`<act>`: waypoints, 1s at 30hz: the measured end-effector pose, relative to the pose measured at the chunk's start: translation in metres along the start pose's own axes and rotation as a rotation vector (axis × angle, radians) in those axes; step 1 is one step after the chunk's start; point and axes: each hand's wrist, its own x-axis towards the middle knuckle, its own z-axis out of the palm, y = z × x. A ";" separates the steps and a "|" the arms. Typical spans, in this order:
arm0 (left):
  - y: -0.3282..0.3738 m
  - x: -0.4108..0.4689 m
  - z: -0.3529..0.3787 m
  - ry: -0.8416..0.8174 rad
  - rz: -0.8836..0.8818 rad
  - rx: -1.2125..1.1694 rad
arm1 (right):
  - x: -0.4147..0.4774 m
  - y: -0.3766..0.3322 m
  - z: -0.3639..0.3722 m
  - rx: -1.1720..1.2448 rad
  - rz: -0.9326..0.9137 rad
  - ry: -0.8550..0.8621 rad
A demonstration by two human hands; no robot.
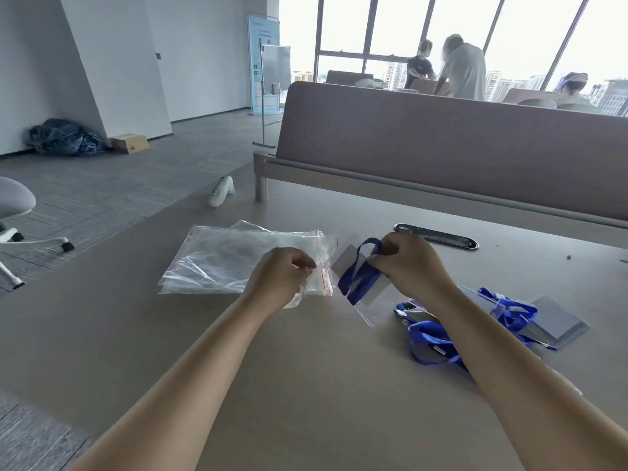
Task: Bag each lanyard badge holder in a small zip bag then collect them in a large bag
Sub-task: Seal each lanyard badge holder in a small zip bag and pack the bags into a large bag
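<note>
Two bare forearms reached out over the bench (306,375) from the near edge.

Nearest the person, right of and closer in than the cable slot (436,236), lay a loose pile of badge holders (540,322). They were clear sleeves with grey cards, tangled in blue straps. Part of the pile was hidden under the right forearm.

Just short of the cable slot, the right hand (407,265) had its fingers curled and clamped on a blue lanyard (356,271). The lanyard was folded in loops across a badge holder (368,295). That holder was tilted, its near corner down at the bench and its far corner raised toward the left.

Left of the slot, the left hand (282,277) had its fingers curled and pinched on a small zip bag (321,277) with a red zip strip. The strip sat just beside the holder's raised corner. Whether the two touched could not be told, and the holder was mostly outside the bag.

Beyond and left of that hand, farther left of the slot, a stack of large clear bags (221,260) lay flat on the bench.

Farther out, left of the slot at the bench's far edge, a white handheld device (221,192) lay on its side.

Behind the slot a divider panel (441,141) stood upright along the bench.

Far left of the slot, on the floor, were an office chair (15,205) and a cardboard box (129,143) against a wall. Well beyond the divider, people (464,73) stood by the windows.
</note>
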 end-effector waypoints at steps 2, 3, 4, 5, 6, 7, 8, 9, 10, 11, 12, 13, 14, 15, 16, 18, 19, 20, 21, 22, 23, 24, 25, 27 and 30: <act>0.001 -0.006 0.000 -0.020 -0.008 -0.027 | -0.007 -0.002 -0.005 0.032 0.013 0.029; 0.001 -0.009 0.001 -0.028 -0.017 -0.029 | -0.010 -0.003 -0.007 0.045 0.020 0.042; 0.002 -0.011 0.002 -0.034 -0.027 -0.028 | -0.012 -0.004 -0.009 0.056 0.024 0.049; 0.003 -0.012 0.004 -0.041 -0.036 -0.035 | -0.013 -0.005 -0.010 0.070 0.030 0.054; 0.004 -0.014 0.005 -0.053 -0.044 -0.047 | -0.013 -0.007 -0.012 0.091 0.040 0.056; 0.005 -0.015 0.006 -0.071 -0.051 -0.061 | -0.013 -0.008 -0.012 0.115 0.053 0.058; 0.005 -0.015 0.007 -0.088 -0.057 -0.071 | -0.012 -0.010 -0.013 0.139 0.065 0.064; 0.006 -0.016 0.007 -0.100 -0.060 -0.074 | -0.011 -0.011 -0.012 0.165 0.078 0.073; 0.006 -0.016 0.008 -0.107 -0.063 -0.068 | -0.010 -0.011 -0.010 0.192 0.092 0.085; 0.006 -0.015 0.008 -0.109 -0.069 -0.062 | -0.009 -0.011 -0.008 0.213 0.107 0.096; 0.005 -0.014 0.008 -0.107 -0.078 -0.060 | -0.008 -0.011 -0.005 0.221 0.120 0.101; 0.004 -0.013 0.008 -0.105 -0.089 -0.065 | -0.007 -0.011 -0.001 0.219 0.131 0.099; 0.003 -0.012 0.009 -0.105 -0.101 -0.069 | -0.006 -0.011 0.003 0.212 0.138 0.092; 0.002 -0.012 0.008 -0.104 -0.108 -0.070 | -0.005 -0.010 0.007 0.200 0.145 0.080; 0.002 -0.012 0.008 -0.102 -0.112 -0.073 | -0.005 -0.009 0.010 0.184 0.154 0.068; 0.003 -0.013 0.007 -0.092 -0.122 -0.102 | -0.005 -0.007 0.014 0.151 0.184 0.043; 0.004 -0.014 0.007 -0.086 -0.127 -0.114 | -0.004 -0.005 0.016 0.143 0.201 0.033; 0.005 -0.015 0.007 -0.078 -0.127 -0.115 | -0.004 -0.003 0.017 0.136 0.218 0.023; 0.006 -0.015 0.007 -0.068 -0.125 -0.103 | -0.003 0.000 0.017 0.128 0.235 0.017; 0.007 -0.016 0.007 -0.061 -0.122 -0.088 | -0.002 0.002 0.018 0.118 0.250 0.014; 0.009 -0.016 0.007 -0.063 -0.118 -0.076 | -0.001 0.004 0.017 0.108 0.263 0.010; 0.011 -0.016 0.007 -0.070 -0.115 -0.072 | 0.000 0.005 0.017 0.101 0.273 0.007; 0.013 -0.016 0.008 -0.083 -0.111 -0.077 | 0.002 0.006 0.017 0.097 0.283 0.007; 0.017 -0.015 0.010 -0.128 -0.100 -0.103 | 0.006 0.008 0.016 0.115 0.301 0.022; 0.023 -0.015 0.013 -0.185 -0.083 -0.095 | 0.009 0.006 0.016 0.182 0.325 0.057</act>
